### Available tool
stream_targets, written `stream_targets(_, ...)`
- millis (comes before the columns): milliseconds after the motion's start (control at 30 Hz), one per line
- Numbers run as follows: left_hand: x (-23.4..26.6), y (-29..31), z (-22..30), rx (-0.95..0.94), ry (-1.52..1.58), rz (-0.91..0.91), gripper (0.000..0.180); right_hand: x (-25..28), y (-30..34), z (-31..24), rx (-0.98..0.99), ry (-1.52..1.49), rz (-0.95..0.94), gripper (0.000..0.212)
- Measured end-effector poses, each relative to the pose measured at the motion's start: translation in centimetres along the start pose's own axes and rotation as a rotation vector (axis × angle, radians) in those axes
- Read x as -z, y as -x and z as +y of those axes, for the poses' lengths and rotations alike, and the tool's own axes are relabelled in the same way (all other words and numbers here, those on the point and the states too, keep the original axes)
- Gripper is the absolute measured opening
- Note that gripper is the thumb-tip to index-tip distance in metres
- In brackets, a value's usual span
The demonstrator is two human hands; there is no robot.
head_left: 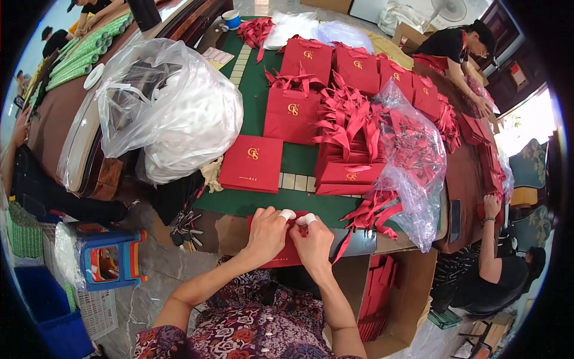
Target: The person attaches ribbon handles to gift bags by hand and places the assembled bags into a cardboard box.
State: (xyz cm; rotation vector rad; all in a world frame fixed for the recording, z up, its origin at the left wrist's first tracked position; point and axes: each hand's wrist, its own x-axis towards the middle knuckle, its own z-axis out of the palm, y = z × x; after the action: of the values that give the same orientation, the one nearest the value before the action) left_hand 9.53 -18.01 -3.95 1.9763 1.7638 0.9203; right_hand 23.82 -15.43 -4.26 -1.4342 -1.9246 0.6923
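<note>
A red paper bag lies flat at the near table edge, under both my hands. My left hand is closed on its upper part, with a white covering on one fingertip. Close beside it, my right hand is pinched, also with a white fingertip covering. A bit of red shows between the fingers, but what the right hand pinches is too small to make out. Just beyond lies another flat red bag. To the right, a stack of red bags has loose red ribbon handles heaped on it.
A large clear plastic bag of white material stands at the left. Clear plastic covers ribbons at the right. Below the table is a cardboard box of red bags. Blue stools stand at left; co-workers work around.
</note>
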Motion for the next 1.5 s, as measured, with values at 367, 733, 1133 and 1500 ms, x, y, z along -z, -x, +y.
stream_targets(367, 0.0, 0.2, -0.4, 0.085, 0.121, -0.092, 0.021, 0.3, 0.7, -0.4, -0.031, -0.047, 0.001, 0.017)
stream_targets(733, 0.2, 0.0, -0.5, 0.055, 0.137, -0.177, 0.02, 1.4, 1.1, 0.1, 0.05, 0.047, -0.076, 0.012)
stream_targets(1133, 0.4, 1.1, -0.2, -0.253, 0.016, -0.024, 0.021, 4.6, -2.6, 2.6, 0.098, -0.083, -0.374, 0.014)
stream_targets(1500, 1.1, 0.3, -0.3, -0.417, 0.062, 0.057, 0.015, 4.3, -4.2, 4.2, -0.201, -0.586, -0.781, 0.015)
